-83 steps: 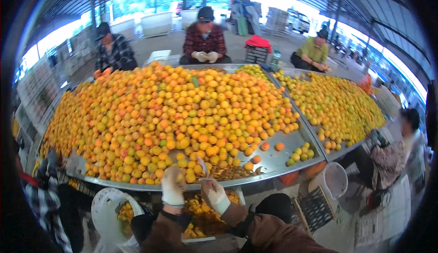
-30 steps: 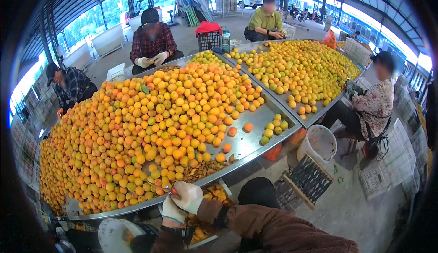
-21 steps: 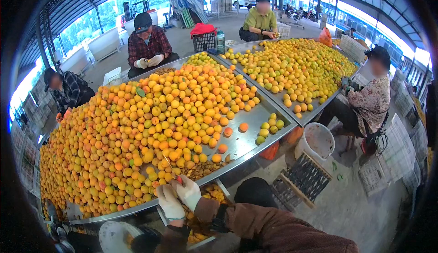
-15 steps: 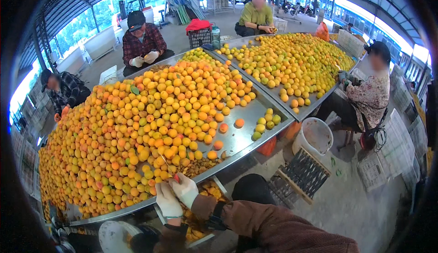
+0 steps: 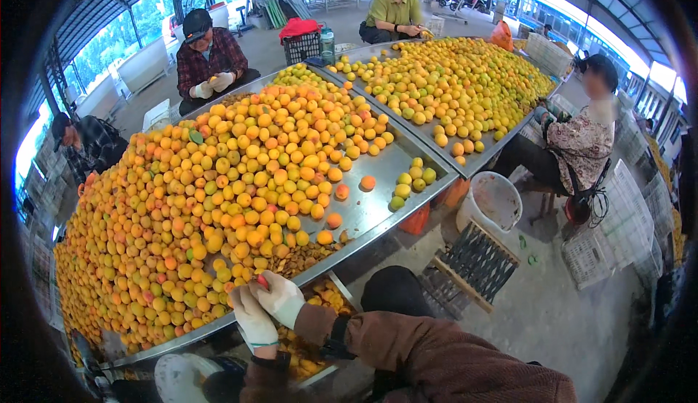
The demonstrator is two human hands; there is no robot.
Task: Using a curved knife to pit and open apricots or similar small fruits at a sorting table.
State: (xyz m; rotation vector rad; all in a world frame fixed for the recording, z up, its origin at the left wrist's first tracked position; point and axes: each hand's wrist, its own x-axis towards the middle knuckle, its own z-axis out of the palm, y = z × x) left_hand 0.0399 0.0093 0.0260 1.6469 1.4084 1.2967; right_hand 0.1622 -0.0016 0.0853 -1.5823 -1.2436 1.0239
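My gloved left hand and right hand are pressed together above the near edge of the metal table. Both have their fingers closed. From my right hand's fingers a small red thing pokes out, too little of it showing to name. What my left fingers hold is hidden. Just beyond my hands is a big heap of apricots, with brown pits along the table's edge. Under my hands, a crate holds split orange apricot pieces.
More apricots cover a second metal table. A white bucket and a woven-seat stool stand on the floor to my right. Several people sit around the tables, one in a plaid shirt. White crates lie far right.
The view has shifted, so the tables sit a little up and left. A thin pale strip seen beyond my fingers no longer shows. My hands stay together at the table edge.
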